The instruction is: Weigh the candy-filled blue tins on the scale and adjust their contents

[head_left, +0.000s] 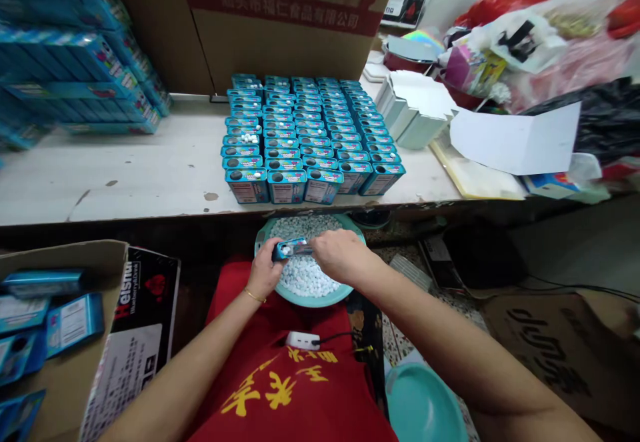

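The left hand (266,270) grips a small blue printed box (281,251), thumb and fingers closed around its sides, and holds it tilted over a teal plastic bowl (309,302) of small white pellets (307,277). The right hand (341,254) is closed into a loose fist around what looks like a clear scoop (301,250), though the fingers hide most of its handle; its front end meets the box's top, where white pellets show. The bowl sits above the red apron (280,382), just below the edge of the white worktable (150,179). On that table, matching blue boxes (320,143) stand upright in five close columns, a few with pellets on top, in front of a large brown carton (295,42). Stacked blue packs (75,85) stand to the left. More blue boxes lie loose in an open carton (123,259) at lower left, and a second teal bowl (425,405) rests at lower right.
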`<state>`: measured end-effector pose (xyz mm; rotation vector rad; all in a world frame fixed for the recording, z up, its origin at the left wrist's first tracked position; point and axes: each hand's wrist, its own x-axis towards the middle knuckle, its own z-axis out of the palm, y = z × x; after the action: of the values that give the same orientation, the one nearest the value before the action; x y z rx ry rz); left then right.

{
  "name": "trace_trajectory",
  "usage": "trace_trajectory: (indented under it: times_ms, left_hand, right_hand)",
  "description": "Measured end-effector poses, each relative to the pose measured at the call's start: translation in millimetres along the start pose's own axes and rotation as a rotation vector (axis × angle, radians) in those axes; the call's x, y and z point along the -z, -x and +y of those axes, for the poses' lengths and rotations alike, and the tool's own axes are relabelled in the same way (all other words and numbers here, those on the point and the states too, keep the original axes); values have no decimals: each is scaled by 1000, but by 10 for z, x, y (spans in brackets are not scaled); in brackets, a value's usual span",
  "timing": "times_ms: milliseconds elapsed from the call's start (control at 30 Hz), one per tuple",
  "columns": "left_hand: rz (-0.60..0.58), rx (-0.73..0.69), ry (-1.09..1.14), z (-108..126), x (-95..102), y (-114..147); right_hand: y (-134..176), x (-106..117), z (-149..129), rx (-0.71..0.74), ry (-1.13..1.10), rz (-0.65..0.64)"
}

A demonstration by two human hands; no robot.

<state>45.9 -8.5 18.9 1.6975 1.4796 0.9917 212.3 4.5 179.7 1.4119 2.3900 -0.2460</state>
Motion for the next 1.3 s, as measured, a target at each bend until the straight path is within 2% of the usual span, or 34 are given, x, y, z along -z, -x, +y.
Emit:
trace_trajectory:
  times_ms: [67,133,167,267,300,400,467,567,700,800,867,967,1067,1200,1300]
  left_hand:
    - [14,3,31,-11,32,10]
    - [34,6,72,-33,85,27]
    - [44,7,87,-48,117,36]
    - [63,9,110,-96,221,58]
    - [70,11,111,-110,254,62]
    - [114,24,108,-145,341,63]
    - [143,39,106,-162,392,61]
    - [167,77,104,-189,460,59]
    - [204,109,99,-219,495,38]
    - [195,96,89,-198,435,16]
    - [157,82,66,-150,358,11]
    - [84,58,40,-54,229,21]
    - [49,43,24,20,135,42]
    - [30,30,-11,46,82,61]
    - [21,4,-37,42,65,57]
  right_hand:
    - [62,-32,101,-6,-18,40]
    - [109,-206,298,-47,-68,70]
    - [112,-354,410,-87,-103,78]
    - [-14,-969,639,-223,-289,-35]
    - [-100,-1190,645,-265,-401,-54]
    - [-418,-1733,457,-252,-521,-52]
    - [-602,-1938,273,-228,-607,-20]
    - [-715,-2039,147,-175,-740,29]
    - [-534,-1885,324,-86,-914,117]
    - [-295,-1559,495,5,-1072,212]
    - [-163,-1273,547,54,-1070,241]
    - [-52,-851,521,113,-900,222]
    - [-20,-537,412,102,-594,137]
    - [-16,-275,214,12,-218,40]
    - [-14,-125,70,-4,-78,-1]
